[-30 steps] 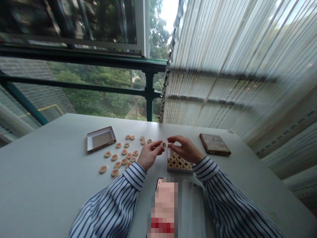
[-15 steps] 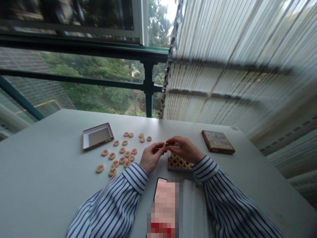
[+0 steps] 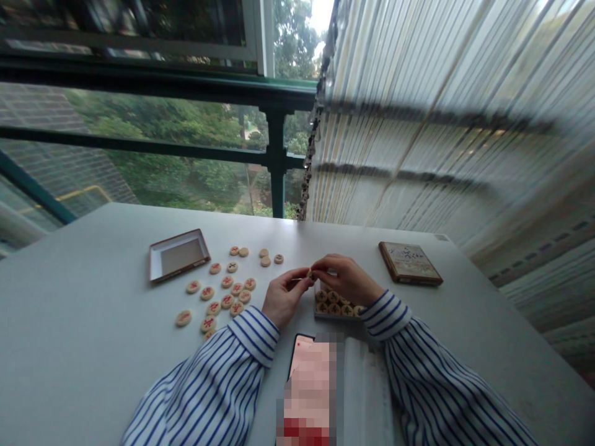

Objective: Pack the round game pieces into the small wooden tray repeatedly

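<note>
pinching a small round piece (image 3: 311,273) between the fingertips of both the left hand (image 3: 284,296) and the right hand (image 3: 346,277), seemingly above the table (image 3: 93,297), near the left side of the open box (image 3: 337,316). probably midway through turning or passing it across, so likely calling for a looser pinch on one side and a steady one on the other. pale, wood-like and disc-shaped, mostly covered by fingers, too small to read; similar in form to the dark-marked pieces (image 3: 333,308) rowed inside the box and the red-marked pieces (image 3: 227,301) scattered leftward.
</note>
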Action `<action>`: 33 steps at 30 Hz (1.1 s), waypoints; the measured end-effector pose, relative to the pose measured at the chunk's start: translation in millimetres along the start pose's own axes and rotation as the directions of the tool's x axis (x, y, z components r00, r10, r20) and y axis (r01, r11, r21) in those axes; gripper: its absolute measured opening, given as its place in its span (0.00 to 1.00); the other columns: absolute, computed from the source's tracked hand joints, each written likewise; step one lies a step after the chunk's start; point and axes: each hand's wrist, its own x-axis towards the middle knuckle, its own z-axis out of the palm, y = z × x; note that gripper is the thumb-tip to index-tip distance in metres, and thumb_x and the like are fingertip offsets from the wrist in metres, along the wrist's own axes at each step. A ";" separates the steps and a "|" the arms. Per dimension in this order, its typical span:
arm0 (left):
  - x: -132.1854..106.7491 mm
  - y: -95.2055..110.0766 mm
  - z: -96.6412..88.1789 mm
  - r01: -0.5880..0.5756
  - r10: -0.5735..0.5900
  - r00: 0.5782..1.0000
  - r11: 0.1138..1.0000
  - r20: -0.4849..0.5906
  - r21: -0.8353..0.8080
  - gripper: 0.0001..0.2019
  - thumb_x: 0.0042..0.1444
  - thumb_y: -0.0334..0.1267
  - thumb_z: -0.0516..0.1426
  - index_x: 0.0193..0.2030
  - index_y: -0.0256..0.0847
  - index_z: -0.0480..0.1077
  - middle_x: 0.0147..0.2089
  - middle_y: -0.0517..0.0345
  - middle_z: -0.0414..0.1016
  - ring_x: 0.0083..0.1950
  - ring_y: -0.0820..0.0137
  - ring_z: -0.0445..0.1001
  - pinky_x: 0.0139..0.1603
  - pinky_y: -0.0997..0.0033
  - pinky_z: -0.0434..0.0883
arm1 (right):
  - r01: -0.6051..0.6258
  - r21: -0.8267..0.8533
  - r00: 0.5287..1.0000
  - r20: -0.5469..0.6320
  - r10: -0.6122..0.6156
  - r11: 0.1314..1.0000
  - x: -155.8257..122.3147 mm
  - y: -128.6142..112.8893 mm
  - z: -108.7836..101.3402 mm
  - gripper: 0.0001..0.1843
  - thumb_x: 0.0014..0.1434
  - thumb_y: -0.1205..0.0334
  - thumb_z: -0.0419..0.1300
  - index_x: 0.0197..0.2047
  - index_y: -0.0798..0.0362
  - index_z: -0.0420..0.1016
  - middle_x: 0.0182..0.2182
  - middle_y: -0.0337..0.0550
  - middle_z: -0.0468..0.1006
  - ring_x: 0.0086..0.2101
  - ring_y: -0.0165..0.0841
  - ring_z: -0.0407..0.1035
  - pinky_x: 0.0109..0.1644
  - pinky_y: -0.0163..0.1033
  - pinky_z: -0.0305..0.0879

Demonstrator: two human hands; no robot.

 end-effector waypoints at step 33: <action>1.3 3.5 -0.4 0.044 -0.045 0.999 0.997 -0.018 -0.058 0.16 0.43 0.40 0.60 0.39 0.35 0.71 0.36 0.53 0.76 0.34 0.70 0.74 0.40 0.68 0.70 | 0.094 -0.190 0.994 0.067 -0.082 0.977 -1.6 -3.3 -3.6 0.11 0.52 0.59 0.57 0.40 0.51 0.71 0.33 0.45 0.75 0.36 0.33 0.66 0.41 0.39 0.59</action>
